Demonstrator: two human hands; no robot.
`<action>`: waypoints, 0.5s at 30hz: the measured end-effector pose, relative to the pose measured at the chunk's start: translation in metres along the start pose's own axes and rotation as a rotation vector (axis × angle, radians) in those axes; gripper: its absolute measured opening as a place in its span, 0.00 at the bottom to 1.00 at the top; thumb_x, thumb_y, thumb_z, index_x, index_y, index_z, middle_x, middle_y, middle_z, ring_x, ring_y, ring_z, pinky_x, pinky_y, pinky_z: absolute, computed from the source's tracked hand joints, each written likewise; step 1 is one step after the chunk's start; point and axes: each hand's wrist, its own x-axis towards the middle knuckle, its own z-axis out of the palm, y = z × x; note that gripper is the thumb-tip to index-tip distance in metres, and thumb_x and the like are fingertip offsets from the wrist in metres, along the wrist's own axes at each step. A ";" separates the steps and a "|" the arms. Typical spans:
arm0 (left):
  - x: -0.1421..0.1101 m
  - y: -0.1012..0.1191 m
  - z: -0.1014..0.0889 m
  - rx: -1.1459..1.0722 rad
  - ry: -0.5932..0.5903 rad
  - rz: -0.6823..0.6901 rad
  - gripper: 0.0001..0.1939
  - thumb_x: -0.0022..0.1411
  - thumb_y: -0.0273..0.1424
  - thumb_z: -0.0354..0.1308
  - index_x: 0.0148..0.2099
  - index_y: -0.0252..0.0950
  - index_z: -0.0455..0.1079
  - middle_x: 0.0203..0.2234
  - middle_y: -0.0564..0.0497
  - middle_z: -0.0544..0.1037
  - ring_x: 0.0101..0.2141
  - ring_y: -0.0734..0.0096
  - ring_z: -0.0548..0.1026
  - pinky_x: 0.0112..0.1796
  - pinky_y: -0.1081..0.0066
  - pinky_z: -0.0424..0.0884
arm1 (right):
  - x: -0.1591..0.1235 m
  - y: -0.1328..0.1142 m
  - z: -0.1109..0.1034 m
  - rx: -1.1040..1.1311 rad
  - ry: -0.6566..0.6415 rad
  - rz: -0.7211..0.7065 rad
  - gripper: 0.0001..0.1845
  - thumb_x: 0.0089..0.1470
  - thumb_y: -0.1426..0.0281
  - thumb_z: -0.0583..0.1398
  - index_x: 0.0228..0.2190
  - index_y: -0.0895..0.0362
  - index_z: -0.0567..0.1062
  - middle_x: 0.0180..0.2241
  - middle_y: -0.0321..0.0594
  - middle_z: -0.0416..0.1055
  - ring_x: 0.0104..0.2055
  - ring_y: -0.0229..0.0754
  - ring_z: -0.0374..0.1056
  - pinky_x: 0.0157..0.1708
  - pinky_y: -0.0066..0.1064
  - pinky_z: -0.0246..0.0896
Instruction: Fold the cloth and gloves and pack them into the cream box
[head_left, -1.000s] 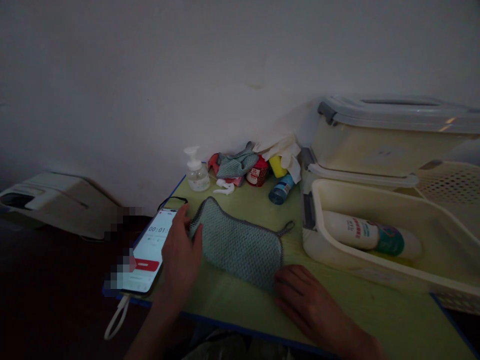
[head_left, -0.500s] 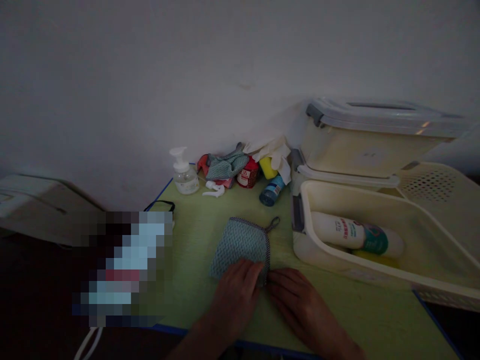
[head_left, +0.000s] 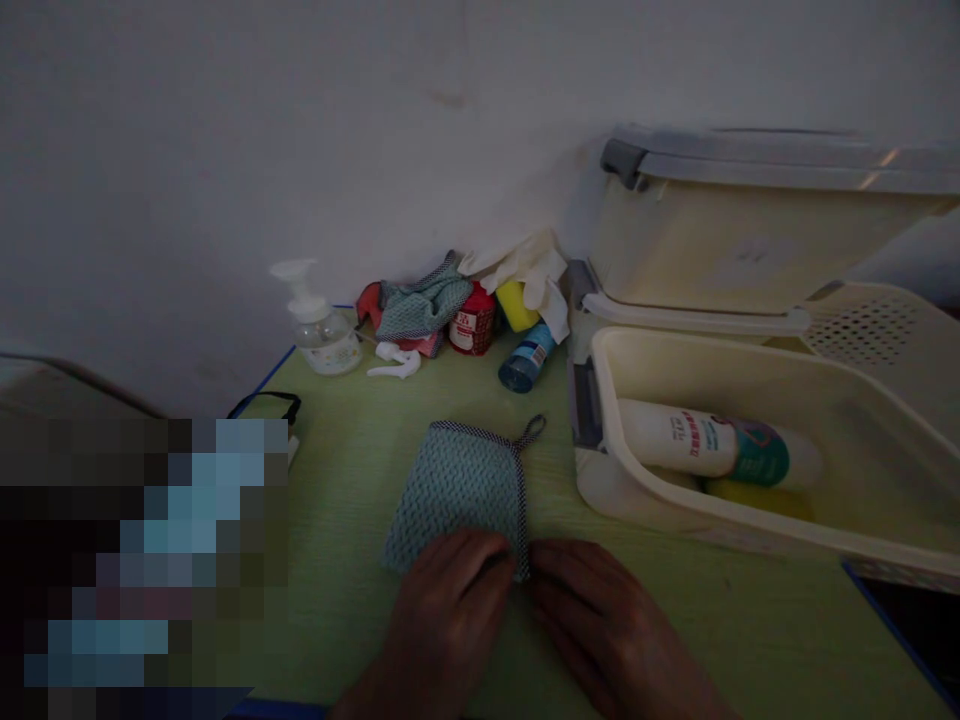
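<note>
On tabletop [head_left: 337,490], nubbly cloth [head_left: 461,482], roughly square

Folded cleaning cloth [head_left: 457,485] is muted teal with a woven pattern; its edging and loop are black-and-white checked. Tabletop [head_left: 337,460] is yellowish green, blue-edged. Storage box [head_left: 615,492] is cream, latch [head_left: 586,405] grey. Bottle [head_left: 660,437] inside is white, green-banded, red-lettered. Sponge [head_left: 517,305] is yellow, gloves [head_left: 517,265] white, jar [head_left: 472,328] red.

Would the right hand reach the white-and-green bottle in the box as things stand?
Probably yes: the box is open and nothing covers the white-and-green bottle; the right hand should only need to clear the near rim.
</note>
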 end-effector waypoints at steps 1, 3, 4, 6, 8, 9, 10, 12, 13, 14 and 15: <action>0.000 0.000 0.001 0.003 -0.010 0.010 0.14 0.67 0.26 0.44 0.36 0.33 0.71 0.30 0.49 0.76 0.29 0.72 0.74 0.31 0.71 0.74 | 0.000 0.000 0.000 -0.005 -0.002 -0.001 0.14 0.58 0.77 0.50 0.33 0.59 0.75 0.35 0.45 0.74 0.38 0.42 0.70 0.39 0.34 0.69; 0.000 0.000 0.002 0.007 -0.030 0.016 0.16 0.67 0.27 0.43 0.35 0.33 0.71 0.30 0.49 0.76 0.30 0.71 0.74 0.31 0.70 0.74 | 0.001 0.000 0.001 -0.013 -0.007 0.003 0.15 0.58 0.77 0.50 0.33 0.59 0.76 0.35 0.45 0.74 0.39 0.41 0.70 0.40 0.34 0.69; 0.000 0.001 0.002 0.008 -0.044 0.013 0.16 0.67 0.27 0.42 0.35 0.32 0.72 0.30 0.48 0.76 0.30 0.71 0.74 0.30 0.70 0.74 | 0.001 0.000 0.001 -0.012 -0.011 0.007 0.15 0.59 0.77 0.49 0.33 0.59 0.76 0.35 0.45 0.74 0.38 0.41 0.70 0.39 0.34 0.69; 0.000 0.001 0.002 0.012 -0.060 0.008 0.17 0.67 0.26 0.42 0.34 0.32 0.72 0.30 0.48 0.76 0.30 0.70 0.74 0.30 0.69 0.75 | 0.001 0.000 0.001 -0.001 -0.016 0.016 0.15 0.59 0.78 0.49 0.34 0.59 0.76 0.35 0.45 0.74 0.38 0.41 0.70 0.39 0.33 0.69; 0.001 0.001 0.001 0.024 -0.058 0.008 0.17 0.67 0.26 0.42 0.34 0.33 0.72 0.30 0.48 0.76 0.30 0.70 0.74 0.30 0.69 0.75 | 0.001 0.001 0.001 0.007 -0.019 0.022 0.15 0.58 0.77 0.50 0.34 0.59 0.76 0.35 0.44 0.74 0.37 0.41 0.70 0.38 0.32 0.69; 0.001 0.001 0.000 0.033 -0.057 0.009 0.17 0.67 0.26 0.42 0.34 0.33 0.72 0.30 0.48 0.76 0.30 0.70 0.74 0.30 0.70 0.75 | 0.001 0.001 0.001 0.008 -0.019 0.023 0.14 0.58 0.77 0.50 0.34 0.59 0.76 0.35 0.44 0.74 0.37 0.41 0.70 0.38 0.32 0.70; 0.001 0.000 0.000 0.042 -0.048 0.012 0.17 0.67 0.26 0.42 0.34 0.33 0.72 0.30 0.48 0.76 0.30 0.70 0.74 0.30 0.70 0.75 | 0.001 0.001 0.001 0.010 -0.017 0.023 0.14 0.58 0.77 0.50 0.34 0.59 0.75 0.35 0.44 0.74 0.37 0.41 0.70 0.38 0.33 0.70; 0.000 -0.001 -0.001 0.060 -0.029 0.006 0.16 0.67 0.25 0.43 0.34 0.33 0.72 0.30 0.49 0.76 0.30 0.71 0.74 0.30 0.70 0.74 | 0.001 0.001 0.001 0.012 -0.019 0.030 0.14 0.58 0.77 0.50 0.35 0.59 0.75 0.35 0.44 0.74 0.37 0.41 0.70 0.38 0.33 0.70; 0.000 -0.002 -0.001 0.069 -0.020 0.006 0.16 0.66 0.25 0.44 0.33 0.33 0.72 0.29 0.49 0.76 0.29 0.71 0.74 0.31 0.71 0.74 | 0.001 0.001 0.001 0.015 -0.017 0.031 0.14 0.58 0.77 0.50 0.35 0.59 0.75 0.35 0.44 0.74 0.37 0.41 0.70 0.38 0.33 0.70; -0.001 -0.002 -0.001 0.078 -0.014 0.011 0.16 0.66 0.25 0.44 0.33 0.33 0.72 0.29 0.49 0.75 0.29 0.72 0.73 0.31 0.71 0.74 | 0.002 0.001 0.001 0.018 -0.016 0.033 0.14 0.58 0.77 0.50 0.35 0.59 0.75 0.35 0.44 0.74 0.37 0.41 0.69 0.38 0.33 0.69; -0.001 -0.003 -0.002 0.088 -0.013 0.021 0.15 0.66 0.25 0.44 0.33 0.33 0.72 0.29 0.49 0.75 0.29 0.72 0.73 0.30 0.71 0.74 | 0.002 0.001 0.001 0.021 -0.017 0.034 0.14 0.58 0.77 0.50 0.35 0.59 0.75 0.35 0.44 0.74 0.37 0.41 0.69 0.38 0.33 0.69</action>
